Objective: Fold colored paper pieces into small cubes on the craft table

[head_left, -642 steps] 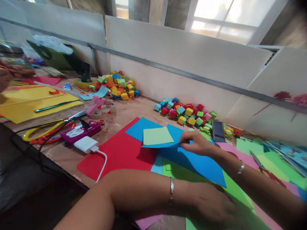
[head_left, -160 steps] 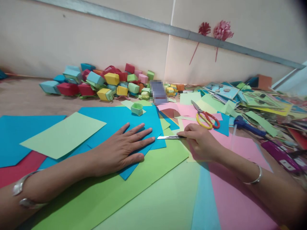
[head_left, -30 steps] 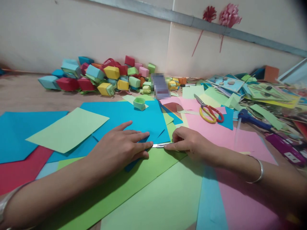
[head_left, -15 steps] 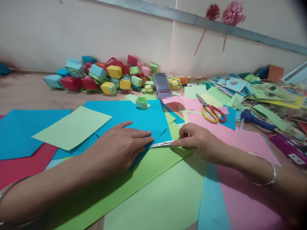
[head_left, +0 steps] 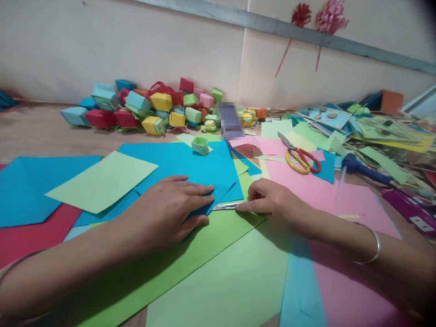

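Observation:
My left hand (head_left: 166,206) lies palm down with fingers stretched out, pressing on a folded piece of blue paper (head_left: 206,210). The fingers cover most of that piece. Between thumb and forefinger, my right hand (head_left: 277,204) pinches a thin silver metal blade-like tool (head_left: 225,206). Its far end meets the edge of the blue paper beside my left fingertips; the rest is hidden in my right hand. Beneath both hands is a large green paper sheet (head_left: 160,277). A larger blue sheet (head_left: 200,168) lies just beyond my left hand.
Scissors with yellow and red handles (head_left: 299,161) lie on pink paper (head_left: 340,204). A blue glue gun (head_left: 364,168) rests near a purple power strip (head_left: 405,211). Behind stand a small green paper box (head_left: 200,145) and a pile of coloured paper boxes (head_left: 136,104).
My right hand has shifted slightly left and toward me with the silver tool. My left thumb now shows apart from its fingers; that hand otherwise stays on the blue paper.

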Available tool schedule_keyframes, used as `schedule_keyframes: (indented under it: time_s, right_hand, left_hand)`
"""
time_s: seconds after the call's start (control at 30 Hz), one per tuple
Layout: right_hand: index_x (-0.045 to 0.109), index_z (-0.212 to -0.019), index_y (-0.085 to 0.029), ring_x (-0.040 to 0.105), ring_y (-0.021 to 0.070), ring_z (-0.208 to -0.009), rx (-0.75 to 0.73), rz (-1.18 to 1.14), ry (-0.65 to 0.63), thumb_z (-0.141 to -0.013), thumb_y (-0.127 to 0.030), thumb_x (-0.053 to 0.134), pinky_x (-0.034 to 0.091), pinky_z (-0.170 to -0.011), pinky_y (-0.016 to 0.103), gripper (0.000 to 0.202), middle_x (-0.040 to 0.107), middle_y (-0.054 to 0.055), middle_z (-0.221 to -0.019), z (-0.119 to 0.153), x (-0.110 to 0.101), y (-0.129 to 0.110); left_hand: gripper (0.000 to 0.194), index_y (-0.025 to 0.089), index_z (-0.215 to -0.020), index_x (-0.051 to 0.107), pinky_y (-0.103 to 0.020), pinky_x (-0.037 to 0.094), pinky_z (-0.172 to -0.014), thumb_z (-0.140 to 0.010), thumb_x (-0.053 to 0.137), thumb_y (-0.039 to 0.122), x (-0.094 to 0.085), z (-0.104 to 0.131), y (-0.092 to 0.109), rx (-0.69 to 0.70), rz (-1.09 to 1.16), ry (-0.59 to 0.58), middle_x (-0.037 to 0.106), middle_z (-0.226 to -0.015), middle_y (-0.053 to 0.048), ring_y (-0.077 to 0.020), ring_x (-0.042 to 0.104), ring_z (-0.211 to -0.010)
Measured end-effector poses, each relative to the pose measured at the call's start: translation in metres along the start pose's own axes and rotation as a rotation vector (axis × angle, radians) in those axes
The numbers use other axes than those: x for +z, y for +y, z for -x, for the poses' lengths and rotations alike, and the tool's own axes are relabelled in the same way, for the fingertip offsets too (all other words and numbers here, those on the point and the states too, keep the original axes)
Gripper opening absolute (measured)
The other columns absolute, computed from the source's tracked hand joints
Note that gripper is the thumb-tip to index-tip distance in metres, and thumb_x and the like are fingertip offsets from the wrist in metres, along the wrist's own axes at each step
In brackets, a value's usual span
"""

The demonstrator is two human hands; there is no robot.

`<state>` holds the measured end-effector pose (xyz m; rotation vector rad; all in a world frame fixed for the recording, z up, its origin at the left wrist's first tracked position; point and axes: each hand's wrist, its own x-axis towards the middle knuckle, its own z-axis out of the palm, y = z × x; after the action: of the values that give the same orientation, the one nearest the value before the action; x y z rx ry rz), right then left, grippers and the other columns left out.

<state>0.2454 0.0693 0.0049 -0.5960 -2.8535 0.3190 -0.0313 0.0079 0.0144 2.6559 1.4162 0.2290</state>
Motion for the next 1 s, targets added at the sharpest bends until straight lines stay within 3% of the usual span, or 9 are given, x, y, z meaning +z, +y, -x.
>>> schedule_keyframes:
  time_s: [0.23,0.63,0.83,1.0]
  right_hand:
    - [0.075,-0.116,-0.024,0.044,0.0179,-0.075,0.014,0.028,0.015,-0.096,-0.019,0.055,0.029,-0.064,0.029,0.029,0.056,0.006,-0.085,-0.006,0.004,-0.010]
    - [0.075,-0.114,-0.025,0.043,0.0169,-0.074,-0.002,0.012,0.007,-0.091,-0.014,0.059,0.026,-0.061,0.028,0.030,0.055,0.005,-0.084,-0.004,0.003,-0.007]
    - [0.075,-0.112,-0.024,0.041,0.0161,-0.072,-0.038,0.027,0.049,-0.091,-0.014,0.061,0.025,-0.060,0.028,0.027,0.054,0.004,-0.082,-0.004,0.007,-0.007]
    - [0.075,-0.112,-0.024,0.040,0.0162,-0.072,-0.030,0.023,0.010,-0.089,-0.012,0.060,0.025,-0.060,0.028,0.031,0.054,0.004,-0.083,-0.004,0.004,-0.012]
  left_hand:
    - [0.038,0.025,-0.119,0.075,-0.058,0.057,-0.089,-0.090,0.058,0.043,-0.004,0.000,0.011,-0.068,0.036,-0.003,0.069,-0.133,-0.009,-0.0390,0.068,-0.112]
    - [0.036,0.024,-0.102,0.079,-0.056,0.054,-0.091,-0.083,0.058,0.047,0.005,-0.005,0.017,-0.298,0.210,0.103,0.072,-0.125,-0.009,-0.0367,0.063,-0.112]
    - [0.033,0.023,-0.100,0.076,-0.052,0.052,-0.090,-0.082,0.058,0.044,0.005,-0.005,0.017,-0.304,0.225,0.100,0.072,-0.123,-0.009,-0.0343,0.062,-0.111]
    - [0.033,0.024,-0.103,0.074,-0.051,0.052,-0.091,-0.086,0.056,0.046,0.004,-0.004,0.014,-0.261,0.218,0.073,0.070,-0.126,-0.009,-0.0335,0.062,-0.112]
